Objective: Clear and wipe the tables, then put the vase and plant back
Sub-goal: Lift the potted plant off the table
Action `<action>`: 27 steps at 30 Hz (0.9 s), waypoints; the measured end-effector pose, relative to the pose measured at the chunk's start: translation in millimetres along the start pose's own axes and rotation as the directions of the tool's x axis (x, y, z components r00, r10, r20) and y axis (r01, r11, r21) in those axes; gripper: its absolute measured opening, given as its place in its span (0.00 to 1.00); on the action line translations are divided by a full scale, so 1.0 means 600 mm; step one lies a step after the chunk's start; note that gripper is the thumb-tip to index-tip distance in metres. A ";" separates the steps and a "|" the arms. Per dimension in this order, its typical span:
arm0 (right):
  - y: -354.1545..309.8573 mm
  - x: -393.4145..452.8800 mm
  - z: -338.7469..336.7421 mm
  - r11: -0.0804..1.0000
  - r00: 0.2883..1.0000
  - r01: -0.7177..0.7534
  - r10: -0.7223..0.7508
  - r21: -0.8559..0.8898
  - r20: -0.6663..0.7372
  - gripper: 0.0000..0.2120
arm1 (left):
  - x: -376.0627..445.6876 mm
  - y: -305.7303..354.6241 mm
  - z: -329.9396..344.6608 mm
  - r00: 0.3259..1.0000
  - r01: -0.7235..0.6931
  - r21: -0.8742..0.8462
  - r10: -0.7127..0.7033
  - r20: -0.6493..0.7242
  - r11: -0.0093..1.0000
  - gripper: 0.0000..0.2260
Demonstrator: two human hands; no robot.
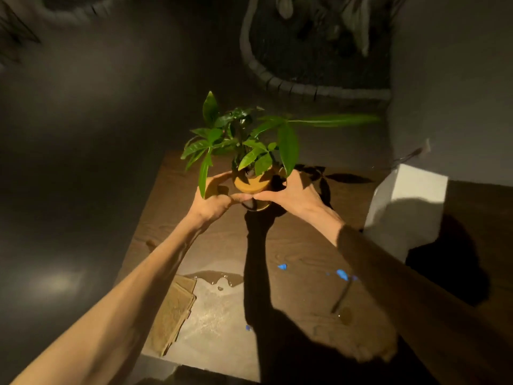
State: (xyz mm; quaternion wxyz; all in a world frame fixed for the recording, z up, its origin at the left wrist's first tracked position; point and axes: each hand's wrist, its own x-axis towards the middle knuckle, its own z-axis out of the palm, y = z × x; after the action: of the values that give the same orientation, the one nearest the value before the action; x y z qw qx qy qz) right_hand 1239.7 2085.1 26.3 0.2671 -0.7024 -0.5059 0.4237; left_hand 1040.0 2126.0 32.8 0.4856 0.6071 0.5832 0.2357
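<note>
**Potted plant held in both hands above a wooden bench**

A small potted plant (244, 140) with glossy green leaves is seen from above, held over the far half of a dark wooden bench (299, 245). Its round yellow-orange pot (251, 184) is clasped from both sides. The left hand (215, 195) is wrapped around the pot's left side, its fingers curled onto the rim. The right hand (291, 194) is wrapped around the right side, and the two thumbs meet at the front of the pot. Both grips are thus closed on the pot. Whether the pot's base touches the bench or hangs just above it cannot be told; a dark shadow lies directly beneath it.

Both forearms are bare and reach forward from the bottom corners of the view. Their long shadow is cast down the middle of the bench.

On the near left part of the bench a folded tan cloth (175, 309) is laid, overhanging the left edge. Just beside it, to its right, a wet patch (219, 301) shines under the light, with droplets along its far edge. A few small blue specks (341, 274) are scattered on the wood nearer the right side.

To the right of the bench a white block (408, 201) is partly lit. Beyond the bench a curved brick border (277, 81) is seen in the dim background.
</note>
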 end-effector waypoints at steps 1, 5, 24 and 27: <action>-0.011 -0.003 -0.027 1.000 1.000 0.009 -0.009 -0.010 -0.017 0.42 | 0.002 0.031 0.003 0.999 -0.037 0.007 0.037 0.002 0.999 0.36; -0.036 -0.028 -0.136 0.999 0.991 0.030 -0.025 0.037 -0.135 0.57 | 0.021 0.132 0.024 0.980 -0.189 0.071 0.183 0.079 0.979 0.32; 0.215 -0.327 -0.520 0.987 0.782 -0.058 0.139 0.151 -0.608 0.22 | -0.057 0.453 0.478 0.658 -0.566 0.090 0.383 0.648 0.820 0.15; 0.314 -0.381 -0.533 0.969 0.701 -0.089 0.225 0.231 -0.676 0.22 | -0.086 0.442 0.586 0.608 -0.572 0.094 0.345 0.715 0.815 0.14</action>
State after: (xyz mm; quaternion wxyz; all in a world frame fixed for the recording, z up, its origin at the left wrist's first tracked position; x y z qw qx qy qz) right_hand 1577.9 1822.9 108.5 0.4630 -0.8235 -0.2652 0.1927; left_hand 1456.1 2007.0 130.0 0.4799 0.8488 0.2204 0.0239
